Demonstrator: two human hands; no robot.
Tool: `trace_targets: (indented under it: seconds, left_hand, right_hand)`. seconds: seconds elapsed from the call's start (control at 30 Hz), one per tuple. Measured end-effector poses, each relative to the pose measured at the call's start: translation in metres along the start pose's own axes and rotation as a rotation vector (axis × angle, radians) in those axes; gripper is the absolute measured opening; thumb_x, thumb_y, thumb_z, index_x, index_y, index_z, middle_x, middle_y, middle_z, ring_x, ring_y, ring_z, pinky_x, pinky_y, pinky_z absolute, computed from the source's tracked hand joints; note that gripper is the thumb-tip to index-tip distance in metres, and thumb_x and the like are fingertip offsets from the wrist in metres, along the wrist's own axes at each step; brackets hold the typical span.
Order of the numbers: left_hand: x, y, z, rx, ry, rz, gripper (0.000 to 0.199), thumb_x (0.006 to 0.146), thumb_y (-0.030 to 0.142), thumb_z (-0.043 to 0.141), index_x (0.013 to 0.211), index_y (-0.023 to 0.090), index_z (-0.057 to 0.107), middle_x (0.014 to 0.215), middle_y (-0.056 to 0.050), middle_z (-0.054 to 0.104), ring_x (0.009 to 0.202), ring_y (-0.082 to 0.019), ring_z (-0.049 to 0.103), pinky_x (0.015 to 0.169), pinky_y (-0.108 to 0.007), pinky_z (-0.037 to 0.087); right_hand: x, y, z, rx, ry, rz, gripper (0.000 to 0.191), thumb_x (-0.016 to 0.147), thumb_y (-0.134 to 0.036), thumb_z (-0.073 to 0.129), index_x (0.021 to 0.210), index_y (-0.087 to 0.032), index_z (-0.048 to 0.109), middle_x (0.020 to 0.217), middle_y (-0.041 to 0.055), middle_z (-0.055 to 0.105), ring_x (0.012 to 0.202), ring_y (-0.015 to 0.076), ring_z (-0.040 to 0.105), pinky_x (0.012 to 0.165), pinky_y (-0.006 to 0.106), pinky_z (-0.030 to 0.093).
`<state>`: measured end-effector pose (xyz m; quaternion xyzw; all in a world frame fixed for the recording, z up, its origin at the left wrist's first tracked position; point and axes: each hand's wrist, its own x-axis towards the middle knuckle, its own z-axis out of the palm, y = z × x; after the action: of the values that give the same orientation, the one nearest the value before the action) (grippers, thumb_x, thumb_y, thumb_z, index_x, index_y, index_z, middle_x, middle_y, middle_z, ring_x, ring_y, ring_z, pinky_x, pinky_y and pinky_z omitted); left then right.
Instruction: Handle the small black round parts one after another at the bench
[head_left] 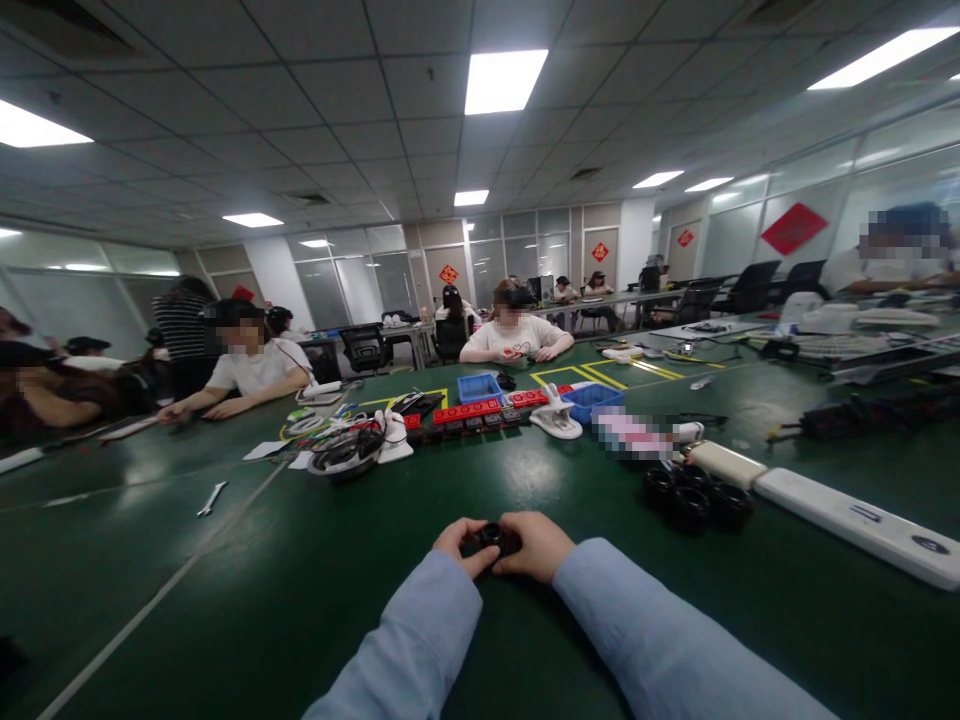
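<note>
Low in the middle of the head view, a small black part with a round, ring-like top (492, 535) is held just over the green table. My left hand (460, 543) grips its left side, with the thumb across the near side. From the right, my right hand (538, 545) is closed around its other side. The fingers hide most of the part, so its full shape cannot be made out. Several black round parts (694, 495) of a similar look are grouped on the table to the right of my hands.
A wrench (212, 498) lies at the left. Ahead are a bowl with cables (345, 455), a red-topped row of parts (469, 410), a white clamp-like stand (556, 415) and blue bins (592, 400). A long white device (855, 525) lies right. Other people sit around the table.
</note>
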<state>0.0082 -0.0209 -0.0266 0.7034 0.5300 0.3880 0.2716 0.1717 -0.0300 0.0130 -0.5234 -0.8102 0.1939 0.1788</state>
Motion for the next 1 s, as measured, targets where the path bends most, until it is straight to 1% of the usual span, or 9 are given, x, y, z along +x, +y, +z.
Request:
trace_targets:
  seconds: [0.13,0.23,0.37,0.47,0.57,0.67,0.77,0.87,1.0]
  left_hand:
    - [0.001,-0.001,0.007,0.046,0.126,-0.019,0.029,0.055,0.028,0.067,0.079,0.014,0.058,0.076,-0.006,0.060,0.073,-0.020,0.055,0.070,-0.033,0.043]
    - [0.002,-0.002,0.009,0.039,0.166,0.000,0.029,0.055,0.029,0.066,0.079,0.014,0.058,0.077,-0.005,0.058,0.072,-0.019,0.055,0.069,-0.032,0.044]
    - [0.000,-0.003,0.007,-0.001,0.117,0.020,0.031,0.057,0.024,0.064,0.086,0.015,0.060,0.080,-0.005,0.060,0.074,-0.018,0.055,0.071,-0.032,0.044]
    - [-0.002,-0.002,0.005,-0.037,0.053,0.066,0.033,0.059,0.023,0.063,0.091,0.018,0.062,0.083,-0.005,0.062,0.076,-0.018,0.056,0.073,-0.031,0.044]
    - [-0.003,-0.001,0.003,-0.060,0.009,0.141,0.035,0.061,0.023,0.062,0.096,0.018,0.062,0.086,-0.005,0.063,0.079,-0.019,0.057,0.076,-0.030,0.045]
    - [-0.004,-0.001,0.001,-0.056,-0.012,0.192,0.036,0.063,0.023,0.060,0.099,0.018,0.061,0.089,-0.006,0.064,0.079,-0.018,0.058,0.076,-0.030,0.045]
    - [-0.004,0.000,0.001,-0.048,-0.020,0.182,0.035,0.064,0.023,0.059,0.099,0.019,0.061,0.090,-0.005,0.063,0.079,-0.019,0.058,0.076,-0.031,0.045]
    - [-0.004,0.003,0.005,-0.034,0.033,0.120,0.033,0.061,0.023,0.062,0.094,0.018,0.062,0.085,-0.005,0.063,0.077,-0.018,0.058,0.076,-0.032,0.045]
    - [-0.003,0.006,0.013,0.012,0.181,0.017,0.028,0.057,0.026,0.064,0.083,0.016,0.059,0.079,-0.005,0.060,0.072,-0.018,0.056,0.071,-0.033,0.046]
  right_hand:
    - [-0.003,-0.019,0.004,-0.209,0.125,0.080,0.027,0.065,-0.039,0.058,0.080,-0.017,0.055,0.079,0.0054,0.062,0.070,0.0189,0.056,0.056,0.025,0.035]
    - [-0.003,-0.024,0.006,-0.298,0.142,0.104,0.028,0.067,-0.039,0.054,0.083,-0.016,0.056,0.082,0.0094,0.062,0.077,0.0227,0.056,0.062,0.028,0.038]
    - [-0.003,-0.013,0.000,-0.177,0.085,0.024,0.042,0.063,-0.050,0.058,0.090,-0.017,0.056,0.085,0.0083,0.061,0.080,0.0231,0.055,0.064,0.029,0.039]
    - [-0.004,0.000,-0.007,0.016,-0.014,-0.045,0.051,0.059,-0.048,0.063,0.101,-0.020,0.054,0.089,0.0046,0.061,0.079,0.0193,0.055,0.062,0.025,0.039]
    - [-0.004,0.004,-0.010,0.089,-0.077,-0.068,0.041,0.064,-0.042,0.060,0.099,-0.020,0.056,0.082,0.0023,0.061,0.071,0.0157,0.055,0.057,0.023,0.037]
    - [-0.003,0.003,-0.009,-0.003,-0.037,-0.099,0.031,0.065,-0.040,0.060,0.085,-0.017,0.061,0.077,0.0032,0.060,0.070,0.0161,0.053,0.057,0.023,0.036]
    - [-0.003,0.002,-0.008,-0.057,-0.019,-0.114,0.029,0.062,-0.040,0.063,0.082,-0.017,0.062,0.077,0.0030,0.059,0.072,0.0169,0.053,0.058,0.023,0.035]
    - [-0.003,-0.002,-0.004,-0.069,-0.016,-0.030,0.030,0.061,-0.042,0.063,0.079,-0.018,0.061,0.076,0.0024,0.060,0.070,0.0166,0.054,0.055,0.022,0.034]
    - [-0.002,-0.016,0.004,-0.206,0.137,0.124,0.026,0.065,-0.037,0.057,0.081,-0.016,0.057,0.080,0.0065,0.061,0.073,0.0200,0.056,0.058,0.025,0.036]
